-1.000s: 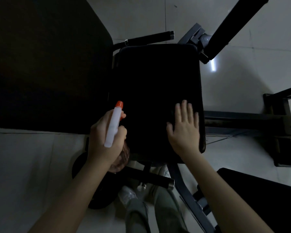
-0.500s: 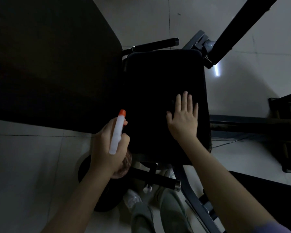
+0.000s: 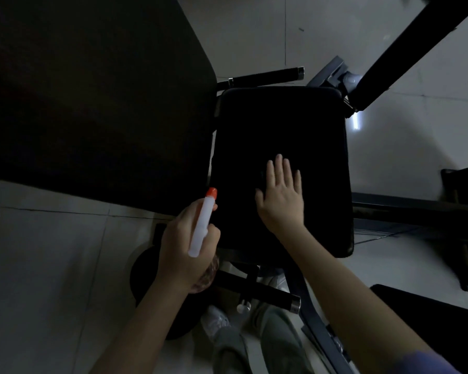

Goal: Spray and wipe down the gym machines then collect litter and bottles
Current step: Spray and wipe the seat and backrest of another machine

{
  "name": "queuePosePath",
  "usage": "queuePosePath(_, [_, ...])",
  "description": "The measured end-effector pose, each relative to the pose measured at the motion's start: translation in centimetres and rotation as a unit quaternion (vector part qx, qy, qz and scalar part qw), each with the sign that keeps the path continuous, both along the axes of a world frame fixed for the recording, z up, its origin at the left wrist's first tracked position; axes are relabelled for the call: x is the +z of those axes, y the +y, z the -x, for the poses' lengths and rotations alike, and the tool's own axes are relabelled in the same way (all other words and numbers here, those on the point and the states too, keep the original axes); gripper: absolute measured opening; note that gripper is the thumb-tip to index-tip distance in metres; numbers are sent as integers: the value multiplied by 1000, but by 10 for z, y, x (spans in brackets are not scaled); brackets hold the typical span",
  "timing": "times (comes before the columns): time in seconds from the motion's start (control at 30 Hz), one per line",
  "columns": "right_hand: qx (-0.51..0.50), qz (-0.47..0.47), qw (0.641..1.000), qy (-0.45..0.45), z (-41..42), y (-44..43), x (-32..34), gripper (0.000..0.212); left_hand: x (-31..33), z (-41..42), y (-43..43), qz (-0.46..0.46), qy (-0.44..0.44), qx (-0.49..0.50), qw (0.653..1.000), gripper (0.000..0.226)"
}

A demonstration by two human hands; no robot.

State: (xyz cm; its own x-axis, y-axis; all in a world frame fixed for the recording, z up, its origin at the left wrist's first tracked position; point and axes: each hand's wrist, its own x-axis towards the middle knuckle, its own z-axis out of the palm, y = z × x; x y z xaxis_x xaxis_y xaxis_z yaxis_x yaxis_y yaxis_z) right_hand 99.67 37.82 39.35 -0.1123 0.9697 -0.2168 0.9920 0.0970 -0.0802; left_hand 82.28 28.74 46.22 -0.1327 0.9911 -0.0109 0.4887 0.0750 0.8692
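Observation:
A black padded seat (image 3: 276, 125) of a gym machine lies below me. My right hand (image 3: 281, 201) rests flat on its near half, fingers spread and pointing away from me. In this dim light I cannot make out a cloth under the palm. My left hand (image 3: 181, 255) hovers off the seat's near left corner, closed around a white spray bottle (image 3: 201, 225) with an orange top aimed toward the pad. A brownish, blurred thing (image 3: 207, 275) shows under that hand.
A large black pad (image 3: 92, 103) fills the upper left. Black handle bars stick out behind the seat (image 3: 265, 75) and in front of it (image 3: 260, 290). A diagonal black arm (image 3: 416, 44) crosses the upper right, dark frame rails (image 3: 416, 211) run right, and a round black plate (image 3: 143, 279) sits beside my legs (image 3: 254, 344).
My right hand has slid from the seat's near right edge leftward toward the middle of the pad. The left hand keeps the bottle in about the same place.

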Motion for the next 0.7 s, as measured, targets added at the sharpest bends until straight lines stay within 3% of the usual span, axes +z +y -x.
queuePosePath(0.2, [181, 4, 983, -20, -29, -28, 0, 66, 0, 0, -1, -23, 1, -17, 1000, 37])
queuePosePath(0.33, [148, 2, 989, -18, -44, -22, 4, 64, -2, 1, -4, -20, 7, -24, 999, 39])
queuePosePath(0.43, [49, -11, 999, -22, 5, -11, -2, 65, -4, 2, -8, -6, 9, -18, 1000, 44])
queuePosePath(0.5, [37, 2, 999, -23, 36, -8, -4, 66, -4, 4, -11, 0, 16, -25, 1000, 44])
queuePosePath(0.7, [216, 30, 976, -12, 7, -28, 1, 61, -1, 11, -20, 25, 20, -26, 999, 32])
